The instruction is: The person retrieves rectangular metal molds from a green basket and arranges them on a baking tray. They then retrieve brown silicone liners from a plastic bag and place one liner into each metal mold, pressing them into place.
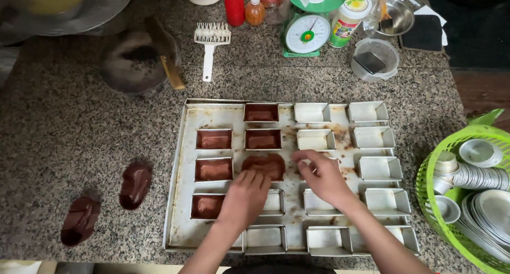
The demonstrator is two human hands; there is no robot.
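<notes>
Speckled stone bench [79, 120] carrying a baking tray [180, 162] of small tins in rows. Left hand [245, 195], fingers together, presses a brown dough piece [264, 165] flat over one tin; right hand [323, 177], fingers loosely spread, steadies its far edge. Two spare dough pieces [134, 185] lie left of the tray.

Beyond the hands stand a green kitchen scale [307, 34], a white comb-like tool [211, 43] and a red bottle [234, 5]; right, a green basket [451, 146] of round tins; left, 2 brown liners [109, 202].
</notes>
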